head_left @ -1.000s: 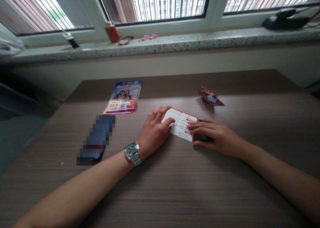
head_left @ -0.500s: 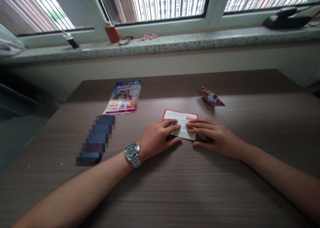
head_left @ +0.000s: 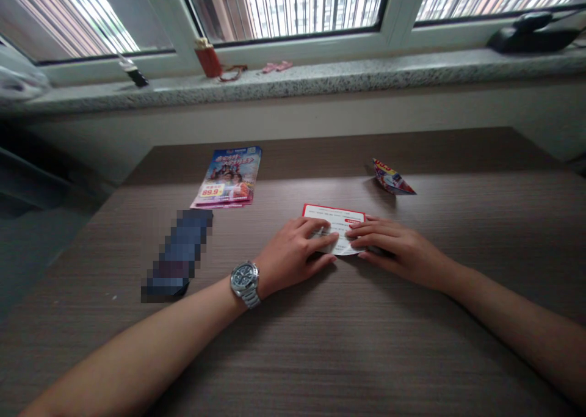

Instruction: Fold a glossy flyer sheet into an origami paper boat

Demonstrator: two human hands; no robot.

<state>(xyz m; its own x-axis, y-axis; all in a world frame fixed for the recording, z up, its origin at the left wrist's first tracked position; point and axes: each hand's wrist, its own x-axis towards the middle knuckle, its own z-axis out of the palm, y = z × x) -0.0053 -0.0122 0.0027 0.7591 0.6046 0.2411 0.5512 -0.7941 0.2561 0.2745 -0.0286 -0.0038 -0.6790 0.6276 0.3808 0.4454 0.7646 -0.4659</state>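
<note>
The wood-grain table [head_left: 293,344] spreads beneath the left hand [head_left: 295,249] and right hand [head_left: 400,245], both loosely open, laid flat, closed on nothing. Beyond the left lie stacked flyers [head_left: 229,176]; under both hands' fingertips, the red-edged white sheet [head_left: 337,221]; beyond the right, a small folded paper [head_left: 392,179].

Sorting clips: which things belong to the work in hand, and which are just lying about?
In the work:
red-edged sheet, under left hand and right hand
perhaps folded paper and leaflet stack

Apparently lying about:
pixelated dark object
red container on windowsill
</note>
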